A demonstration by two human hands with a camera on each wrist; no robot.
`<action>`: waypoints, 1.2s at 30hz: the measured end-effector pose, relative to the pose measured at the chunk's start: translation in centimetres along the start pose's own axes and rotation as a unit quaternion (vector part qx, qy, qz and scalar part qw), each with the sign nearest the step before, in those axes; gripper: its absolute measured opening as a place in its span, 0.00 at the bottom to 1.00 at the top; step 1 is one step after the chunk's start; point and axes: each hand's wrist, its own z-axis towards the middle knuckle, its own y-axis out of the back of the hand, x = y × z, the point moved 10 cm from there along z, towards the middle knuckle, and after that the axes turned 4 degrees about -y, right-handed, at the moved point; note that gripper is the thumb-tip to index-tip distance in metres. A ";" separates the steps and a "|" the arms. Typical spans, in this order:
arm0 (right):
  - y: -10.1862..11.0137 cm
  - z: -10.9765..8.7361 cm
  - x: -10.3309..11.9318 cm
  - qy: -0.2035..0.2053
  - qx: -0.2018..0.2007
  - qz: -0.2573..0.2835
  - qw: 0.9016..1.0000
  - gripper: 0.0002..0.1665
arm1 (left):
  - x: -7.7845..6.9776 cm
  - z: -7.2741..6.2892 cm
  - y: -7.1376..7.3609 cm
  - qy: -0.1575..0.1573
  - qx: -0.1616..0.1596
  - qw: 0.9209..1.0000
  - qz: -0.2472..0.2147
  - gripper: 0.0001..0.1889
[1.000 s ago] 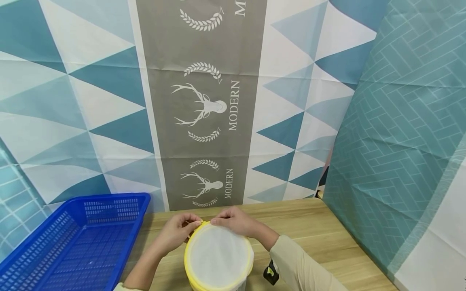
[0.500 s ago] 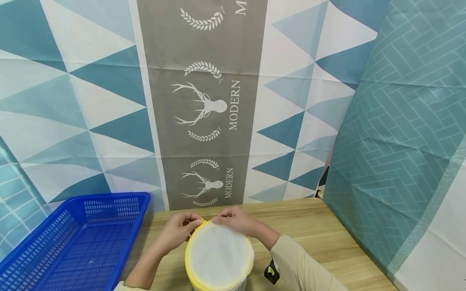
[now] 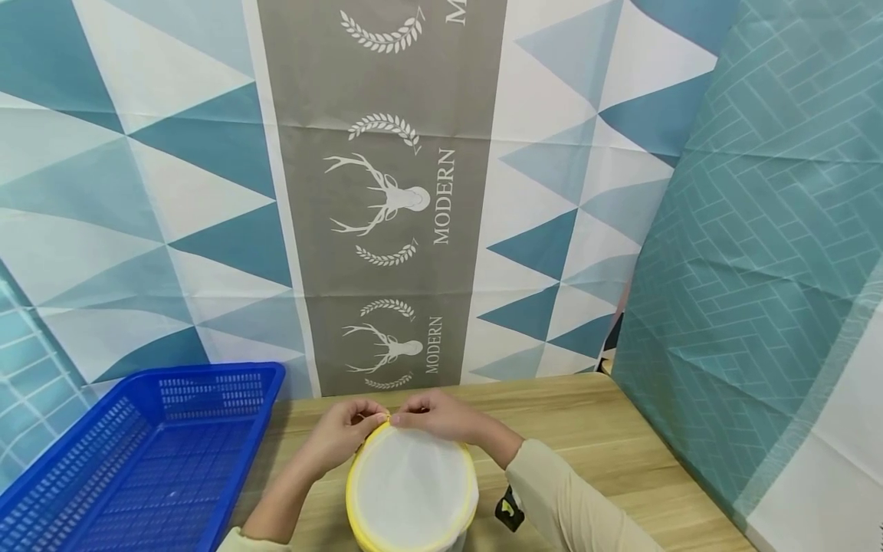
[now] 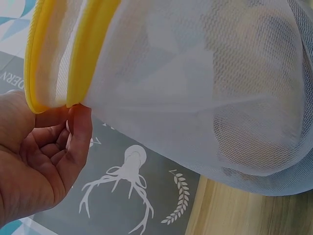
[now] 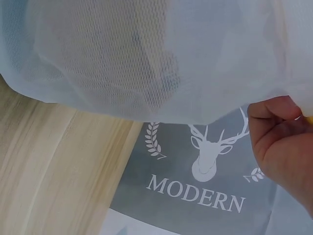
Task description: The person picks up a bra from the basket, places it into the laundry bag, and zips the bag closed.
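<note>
A round white mesh laundry bag (image 3: 414, 491) with yellow trim (image 3: 352, 502) stands upright on the table in front of me. My left hand (image 3: 345, 433) pinches the yellow edge at the bag's far side between thumb and fingers, as the left wrist view of the hand (image 4: 44, 159) also shows. Right beside it, my right hand (image 3: 441, 418) pinches the same stretch of rim, its thumb almost meeting the left one. Through the mesh (image 5: 112, 58) in the right wrist view, blurred shapes show inside. What exactly the right fingertips grip is hidden behind the thumb.
At the left stands a large blue plastic basket (image 3: 265, 429) with perforated sides. A small black item (image 3: 510, 510) with a yellow-green mark is beside the right sleeve. The wooden table (image 3: 593, 437) meets a patterned cloth backdrop (image 3: 386, 253) behind and a teal cloth (image 3: 752, 253) at right.
My right hand has shifted slightly left along the rim, closer to the left thumb. The bag's top has moved a little to the left. The left hand keeps its pinch.
</note>
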 end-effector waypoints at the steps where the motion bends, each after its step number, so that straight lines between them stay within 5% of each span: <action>1: 0.0 0.0 0.0 0.002 0.002 0.002 1.000 0.13 | 0.0 0.0 0.0 -0.002 -0.001 1.000 0.002 0.09; 36: 0.9 -0.4 -0.6 0.011 -0.035 0.020 0.999 0.13 | 0.6 0.0 -0.1 0.013 0.004 1.000 -0.011 0.10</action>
